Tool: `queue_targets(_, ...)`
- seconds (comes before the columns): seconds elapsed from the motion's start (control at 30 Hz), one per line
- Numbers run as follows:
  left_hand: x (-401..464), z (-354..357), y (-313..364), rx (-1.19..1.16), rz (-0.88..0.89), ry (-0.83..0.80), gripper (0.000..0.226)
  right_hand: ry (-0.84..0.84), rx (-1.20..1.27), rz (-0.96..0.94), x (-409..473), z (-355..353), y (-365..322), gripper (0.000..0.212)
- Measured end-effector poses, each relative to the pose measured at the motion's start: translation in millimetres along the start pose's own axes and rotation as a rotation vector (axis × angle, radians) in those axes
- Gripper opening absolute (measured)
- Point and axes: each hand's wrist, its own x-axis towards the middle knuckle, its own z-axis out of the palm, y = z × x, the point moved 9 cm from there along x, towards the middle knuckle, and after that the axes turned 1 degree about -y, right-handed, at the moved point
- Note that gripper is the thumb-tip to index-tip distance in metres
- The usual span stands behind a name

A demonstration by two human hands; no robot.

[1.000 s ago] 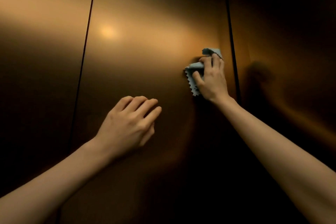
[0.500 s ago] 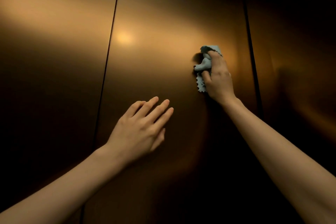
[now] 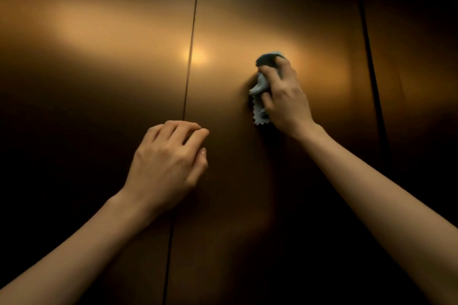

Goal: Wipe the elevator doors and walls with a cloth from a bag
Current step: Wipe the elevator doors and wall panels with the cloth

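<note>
Right hand [image 3: 285, 96]: raised against the right door panel [image 3: 272, 181], fingers curled round a bunched cloth [image 3: 261, 86] and thumb closing on it from below. The grip is tight, with little gap between fingers and palm. The back of the hand faces the camera.

Cloth: pale blue-grey, with a zigzag-cut edge hanging out under the thumb side of the hand. A dark fold of it shows above the fingertips. It lies between the hand and the door panel, seemingly against the metal, in the upper middle part of the panel, right of the centre seam [image 3: 190, 57].

Left hand [image 3: 168, 163]: lower down, just right of the centre seam, fingers loosely curled, thumb tucked alongside. It holds nothing. Whether the knuckles touch the panel cannot be told.

Left door panel [image 3: 86, 82]: brushed bronze-coloured metal, carrying a broad warm band of reflected light.

Side wall [image 3: 416, 82]: same metal, in deep shadow, set apart from the right door panel by a dark vertical gap [image 3: 371, 69].
</note>
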Motion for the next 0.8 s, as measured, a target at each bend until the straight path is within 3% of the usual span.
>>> queue_targets(0.17, -22, -10, -36, 0.04, -0.062, -0.034, 0.038, -0.055, 0.047, -0.151, 29, 17, -70, 0.042)
queue_targets(0.33, -62, -17, -58, 0.059, -0.122, -0.046, 0.037, -0.032, 0.072, -0.155, 35, 22, -114, 0.038)
queue_targets(0.53, -119, -22, -78, 0.055, -0.196, -0.088, 0.041, -0.05, -0.023, -0.27, -47, 37, -153, 0.034)
queue_targets(0.7, -148, -19, -91, 0.087, -0.224, -0.128, 0.048, -0.045, 0.016, -0.154, -85, 31, -152, 0.04)
queue_targets(0.8, -171, -10, -87, 0.108, -0.2, -0.182, 0.052, -0.038, -0.048, -0.253, -130, 35, -172, 0.036)
